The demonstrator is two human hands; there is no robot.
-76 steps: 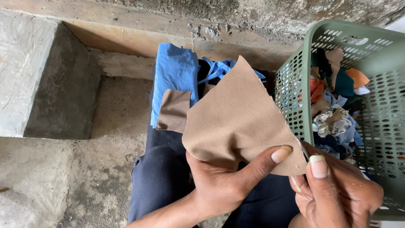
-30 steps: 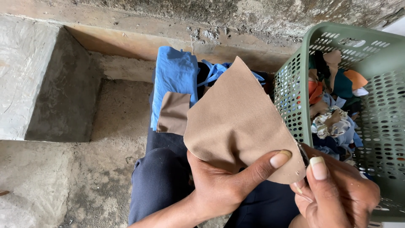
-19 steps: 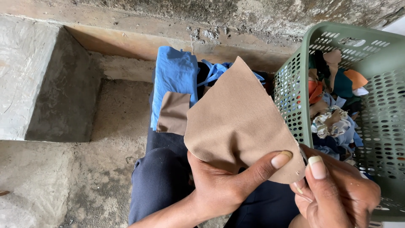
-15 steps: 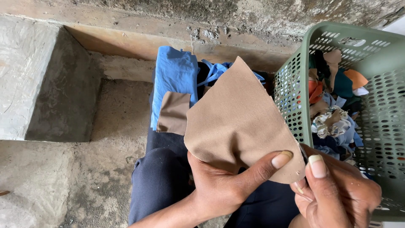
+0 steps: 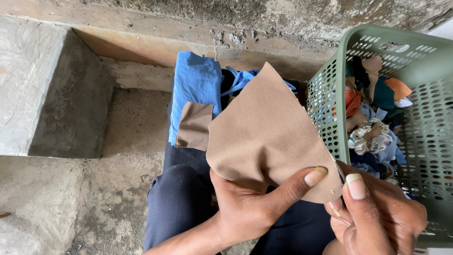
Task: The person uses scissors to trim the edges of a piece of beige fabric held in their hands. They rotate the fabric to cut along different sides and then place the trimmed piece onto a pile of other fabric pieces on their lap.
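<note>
We hold a tan, roughly triangular piece of cloth [image 5: 269, 132] up in front of us — our left hand [image 5: 245, 208] clamps its lower edge, thumb pressed over the front. Our right hand [image 5: 377, 217] pinches the cloth's lower right corner. Behind it, a smaller tan cloth patch [image 5: 194, 125] lies on folded blue fabric [image 5: 196, 85] over our dark trousers [image 5: 177, 203]. To the right stands a green perforated plastic basket [image 5: 424, 123] of mixed cloth scraps; around us — rough concrete floor [image 5: 71, 198].

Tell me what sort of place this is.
Probably an outdoor or rough work spot: bare concrete floor, concrete step, and a green plastic basket full of cloth scraps.
</note>
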